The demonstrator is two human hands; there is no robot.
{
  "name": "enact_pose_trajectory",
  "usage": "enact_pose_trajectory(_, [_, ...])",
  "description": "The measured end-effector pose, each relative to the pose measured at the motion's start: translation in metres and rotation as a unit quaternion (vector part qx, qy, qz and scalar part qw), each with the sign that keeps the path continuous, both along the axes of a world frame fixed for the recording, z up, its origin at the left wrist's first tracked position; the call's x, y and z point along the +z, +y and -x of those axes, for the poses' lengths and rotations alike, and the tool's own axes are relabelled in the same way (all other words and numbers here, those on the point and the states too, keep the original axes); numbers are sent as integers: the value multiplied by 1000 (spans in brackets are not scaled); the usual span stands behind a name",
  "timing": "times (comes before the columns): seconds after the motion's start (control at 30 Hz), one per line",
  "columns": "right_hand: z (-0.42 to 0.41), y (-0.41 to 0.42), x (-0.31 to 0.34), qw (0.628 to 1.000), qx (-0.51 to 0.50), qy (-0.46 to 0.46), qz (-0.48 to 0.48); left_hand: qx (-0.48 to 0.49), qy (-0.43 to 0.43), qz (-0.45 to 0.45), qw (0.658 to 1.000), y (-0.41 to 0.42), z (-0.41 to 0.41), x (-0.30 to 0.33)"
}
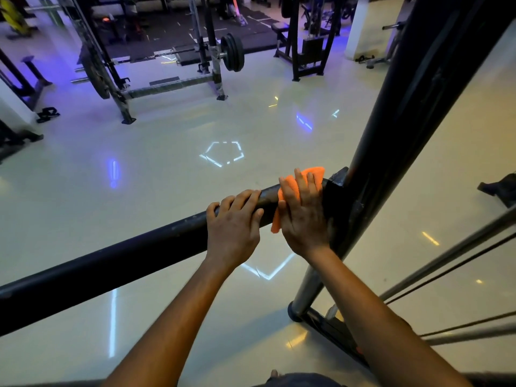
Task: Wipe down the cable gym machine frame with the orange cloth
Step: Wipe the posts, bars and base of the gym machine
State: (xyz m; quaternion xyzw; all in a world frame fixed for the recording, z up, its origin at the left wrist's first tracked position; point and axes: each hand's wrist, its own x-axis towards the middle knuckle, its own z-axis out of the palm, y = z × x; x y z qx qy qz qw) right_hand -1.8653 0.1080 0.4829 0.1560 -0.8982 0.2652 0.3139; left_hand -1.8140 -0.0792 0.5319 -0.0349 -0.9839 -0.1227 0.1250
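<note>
l hand (pixel 234 223) grips bar (pixel 117 258); r hand (pixel 303 216) presses cloth (pixel 312 174).

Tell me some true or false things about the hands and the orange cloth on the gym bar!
1. The right hand presses the orange cloth onto the black crossbar. True.
2. The left hand holds the cloth too. False: it grips the bare crossbar beside the cloth.
3. The cloth sits close to where the crossbar meets the thick upright post. True.
4. The cloth lies on the floor. False: it is draped over the crossbar under the right hand.
5. A barbell with dark weight plates rests on a rack in the background. True.
</note>
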Motion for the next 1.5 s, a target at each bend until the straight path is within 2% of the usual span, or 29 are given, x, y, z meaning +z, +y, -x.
enact_pose_trajectory(0.2, [1, 20, -23, 999, 39, 17, -32, -4, -5, 0, 1000, -3, -1, -1])
enact_pose_trajectory(0.33, [-8, 26, -46, 998, 31, -15, -50, -2, -7, 0, 1000, -1, 0, -1])
enact_pose_trajectory(0.47, [0, -9, -28, 999, -2, -21, 27, -9, -17, -6, 1000, 0, 1, 1])
enact_pose_trajectory(0.6, [-5, -6, -43, 999, 20, -6, 41, -11, -13, -5, 1000, -2, -1, 0])
enact_pose_trajectory(0.7, [-15, 5, -56, 996, 30, -37, 80, -18, -18, -5, 1000, -2, -1, 2])
enact_pose_trajectory(0.8, [-23, -5, -27, 985, 2, -69, 158, -24, -36, -10, 999, -2, 0, 7])
enact_pose_trajectory(0.93, [-6, -13, 14, 995, -11, 23, 96, -46, -74, -36, 996, -4, 16, 26])
enact_pose_trajectory(1.13, [-5, 2, 1, 1000, -27, -5, -4, -129, -122, -60, 982, -18, 43, 32])
enact_pose_trajectory(1.37, [-7, -12, 16, 998, -25, -42, -25, -153, -124, -79, 977, -24, 46, 26])
enact_pose_trajectory(1.5, [-17, 3, 18, 1000, 1, -27, -7, -157, -121, -68, 978, -21, 48, 25])
